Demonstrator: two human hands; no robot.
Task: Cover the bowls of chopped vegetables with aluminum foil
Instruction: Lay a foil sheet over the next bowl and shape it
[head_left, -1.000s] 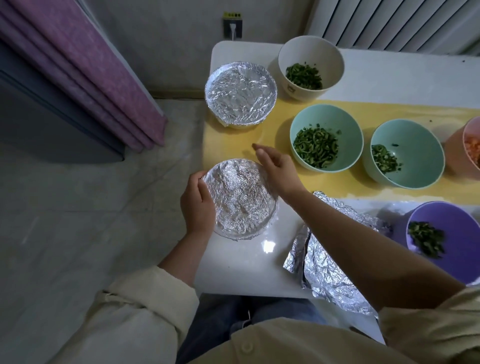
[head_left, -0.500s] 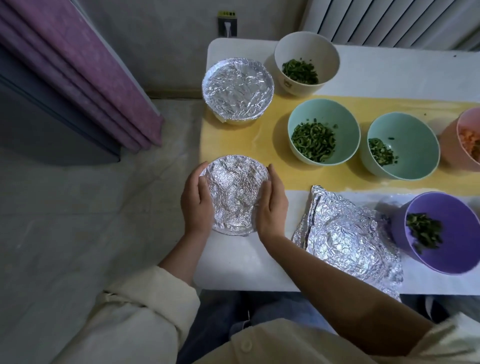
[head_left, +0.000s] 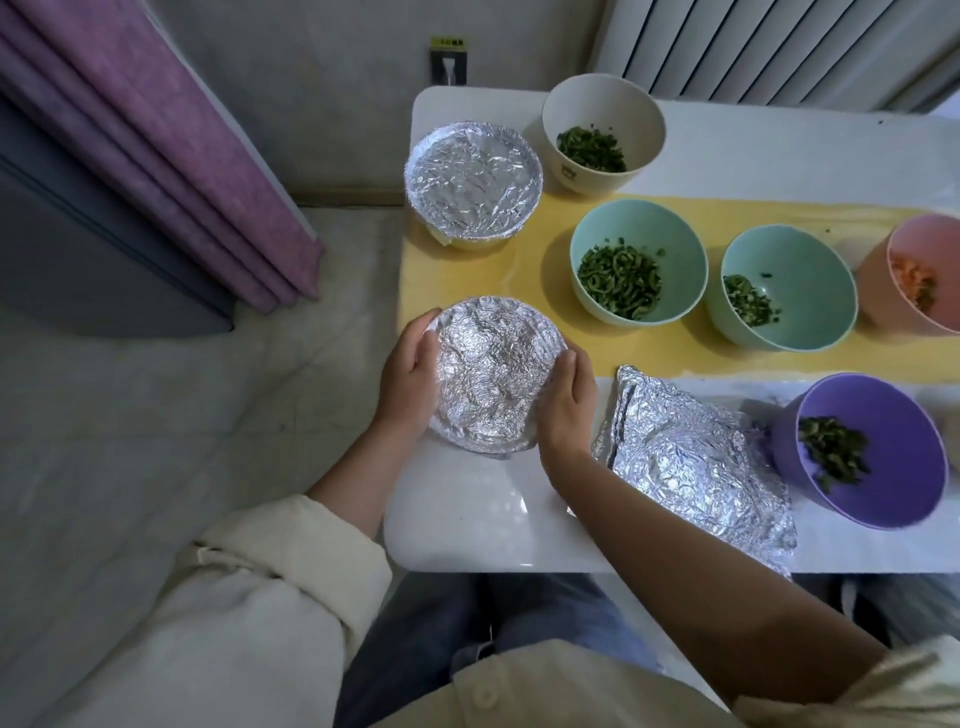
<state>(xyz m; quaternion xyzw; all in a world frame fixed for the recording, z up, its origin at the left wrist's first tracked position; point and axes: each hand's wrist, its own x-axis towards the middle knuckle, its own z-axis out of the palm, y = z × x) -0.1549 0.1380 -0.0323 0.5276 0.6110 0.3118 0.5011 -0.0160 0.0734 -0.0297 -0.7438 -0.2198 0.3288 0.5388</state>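
Cupping the near bowl (head_left: 498, 374) at its left rim, the left hand (head_left: 410, 374) has its fingers curled onto the foil edge. This is at the front-left of the surface (head_left: 467, 514), and a purple curtain (head_left: 156, 135) hangs further left, off it. The right hand (head_left: 569, 400) curls round the right rim the same way. Likely reason: both are pressing the foil skirt against the wall so the cover grips all round.

The bowl sits upright with its mouth up and the foil top facing the camera. It is round, so it has no real long axis.

Behind it a far covered bowl (head_left: 474, 179) stands at the back-left corner, probably parked there as done. Just right of the right hand lies a foil stack (head_left: 691, 457), handy for the next bowl. Its long axis runs diagonally, far-left to near-right.

The open bowls of chopped greens are a cream bowl (head_left: 602, 132), a left teal bowl (head_left: 638, 260) and a right teal bowl (head_left: 787, 288), then a purple bowl (head_left: 872, 447). A pink bowl (head_left: 922, 275) holds something orange.

Judged: two covered, five left.
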